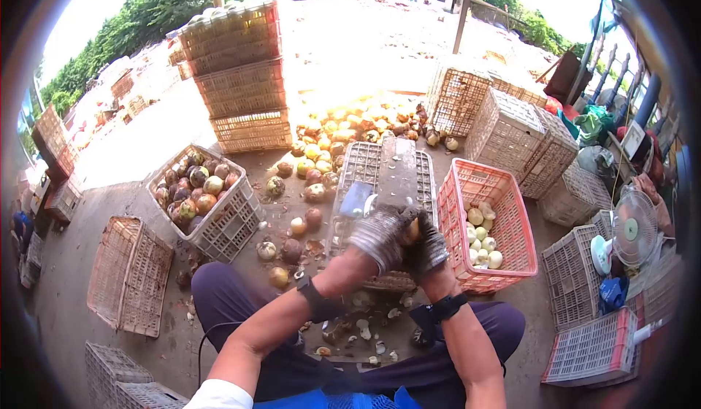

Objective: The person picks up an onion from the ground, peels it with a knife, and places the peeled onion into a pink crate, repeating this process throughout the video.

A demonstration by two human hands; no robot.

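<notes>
Both my hands wear dirty gloves and meet over a low upturned crate (358, 164) with a board (396, 175) on top. My left hand (381, 237), slightly blurred, is closed against a small brownish round fruit (414, 231). My right hand (427, 247) wraps round the same fruit from the other side. A blue flat piece (357, 198) lies on the crate just beyond my left hand. To the right of my hands stands a red crate (504, 274) with several pale peeled fruits (482, 245) inside.
A crate (237, 219) of dark unpeeled fruits stands at the left, beside an empty tilted crate (131, 278). Loose fruits (314, 194) and peel scraps litter the floor. Stacked crates (237, 80) rise behind. More crates (504, 135) and a fan (634, 228) are at the right.
</notes>
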